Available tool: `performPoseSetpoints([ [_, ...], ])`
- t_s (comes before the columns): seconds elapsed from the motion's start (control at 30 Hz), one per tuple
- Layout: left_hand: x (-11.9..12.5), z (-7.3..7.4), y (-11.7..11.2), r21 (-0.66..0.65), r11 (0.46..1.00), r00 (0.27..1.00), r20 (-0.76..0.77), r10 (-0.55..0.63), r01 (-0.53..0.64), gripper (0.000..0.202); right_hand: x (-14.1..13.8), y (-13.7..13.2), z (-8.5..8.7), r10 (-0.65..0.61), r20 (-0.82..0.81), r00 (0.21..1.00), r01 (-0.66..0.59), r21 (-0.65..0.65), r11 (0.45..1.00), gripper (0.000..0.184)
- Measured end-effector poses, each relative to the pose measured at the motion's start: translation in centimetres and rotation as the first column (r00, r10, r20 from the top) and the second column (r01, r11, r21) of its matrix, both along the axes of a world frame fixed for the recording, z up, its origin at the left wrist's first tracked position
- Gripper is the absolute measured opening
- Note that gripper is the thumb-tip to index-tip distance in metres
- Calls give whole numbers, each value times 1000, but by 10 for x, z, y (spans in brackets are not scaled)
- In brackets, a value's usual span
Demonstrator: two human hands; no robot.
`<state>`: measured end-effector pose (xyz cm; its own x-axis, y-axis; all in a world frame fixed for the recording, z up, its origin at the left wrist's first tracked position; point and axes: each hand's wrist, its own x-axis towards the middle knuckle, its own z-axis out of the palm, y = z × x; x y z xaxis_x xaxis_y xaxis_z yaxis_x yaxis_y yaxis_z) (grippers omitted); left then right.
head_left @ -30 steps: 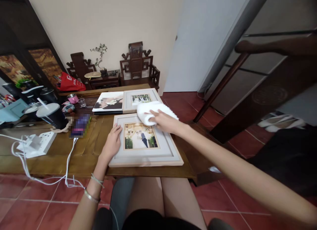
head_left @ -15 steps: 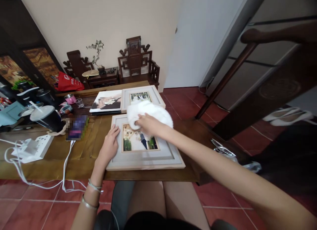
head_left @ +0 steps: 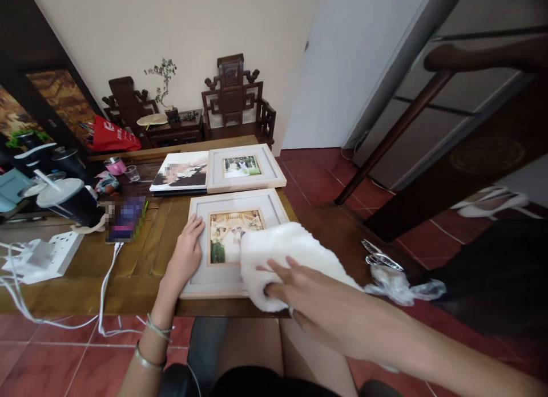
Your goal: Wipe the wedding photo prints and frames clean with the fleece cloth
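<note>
A pale picture frame (head_left: 197, 276) lies face up at the table's near edge, with a photo (head_left: 229, 231) in its middle. My left hand (head_left: 187, 251) rests on the frame's left side, fingers stretched out over the border. My right hand (head_left: 295, 291) grips a fluffy white cloth (head_left: 295, 243) that covers the frame's lower right part. The thumb is pressed into a fold of the cloth. A second picture frame (head_left: 274, 171) with an outdoor photo lies just behind, touching a white-edged photo panel (head_left: 182, 171) on its left.
On the left of the wooden table (head_left: 166, 271) are a drink cup (head_left: 71, 200), a charging phone (head_left: 127, 219) and a white power strip (head_left: 60, 251) with trailing cables. At right, clear plastic (head_left: 398, 283) and shiny metal things (head_left: 381, 257) lie on a dark wooden chair (head_left: 342, 231).
My right hand has drawn the white cloth from the frame's upper edge down to its lower right corner, uncovering more of both photos. The left hand stays on the frame's left side.
</note>
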<state>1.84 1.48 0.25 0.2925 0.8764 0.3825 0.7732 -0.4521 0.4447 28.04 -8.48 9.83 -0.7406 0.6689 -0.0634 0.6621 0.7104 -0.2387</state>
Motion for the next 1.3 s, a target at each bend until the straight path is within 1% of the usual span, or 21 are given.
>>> performPoseSetpoints([
  [0.03,0,0,0,-4,1000,1000,-7,-4,4,48,-3,0,-2,-12,-5,1000,12,11,1000,43],
  [0.1,0,0,-1,-11,1000,1000,-17,-16,16,48,-10,13,-10,-48,1,999,48,68,997,47],
  [0.2,-1,0,-2,-20,999,999,-18,-37,37,49,-15,58,-27,-128,3,992,126,169,978,48],
  [0.3,-1,0,-3,-25,999,999,-15,-45,44,51,-18,107,-38,-224,-4,975,215,287,933,46],
  [0.37,-1,0,-3,-22,999,999,-5,-37,37,50,-21,126,-42,-235,5,972,221,319,922,46],
  [0.4,-1,-1,-3,-18,999,999,5,-33,33,49,-23,129,-44,-222,11,975,208,309,928,47],
  [0.47,0,-2,-3,-2,1000,999,37,-24,24,48,-27,121,-47,-185,28,982,171,264,949,52],
  [0.57,1,-4,-2,17,1000,997,81,-20,19,47,-30,85,-43,-120,60,991,106,190,976,53],
  [0.67,2,-3,-3,12,1000,995,102,-11,10,48,-31,44,-27,10,33,999,-11,42,999,43],
  [0.73,4,-1,-5,5,1000,993,115,5,-5,47,-33,28,-15,104,10,995,-102,-82,991,35],
  [0.77,4,0,-6,2,1000,992,122,16,-16,46,-36,26,-10,132,11,991,-129,-125,984,34],
  [0.83,5,2,-9,-2,998,989,139,57,-57,44,-44,32,-9,140,43,989,-133,-142,981,38],
  [0.87,5,3,-10,-6,996,985,148,86,-86,44,-49,40,-12,118,58,991,-111,-115,987,42],
  [0.93,4,2,-11,-13,990,976,167,140,-140,44,-61,61,-24,29,69,997,-29,-4,1000,52],
  [1.0,3,0,-12,-23,987,969,184,164,-162,46,-71,83,-38,-53,56,997,47,106,993,57],
  [1.07,1,-2,-12,-44,984,964,201,175,-170,49,-77,98,-45,-74,35,997,68,156,985,58],
  [1.1,1,-2,-12,-59,982,960,211,186,-177,51,-77,100,-44,-61,22,998,56,157,986,57],
  [1.13,0,-2,-12,-76,980,955,220,198,-185,53,-75,99,-41,-35,4,999,34,148,988,55],
  [1.2,0,-2,-13,-105,975,947,237,217,-197,54,-63,87,-29,64,-46,997,-60,85,995,50],
  [1.27,-1,-2,-12,-119,973,942,254,220,-196,54,-39,65,-17,192,-98,976,-196,-32,980,45],
  [1.3,-1,-2,-12,-125,973,938,266,223,-196,53,-22,50,-14,199,-119,973,-210,-86,974,46],
])
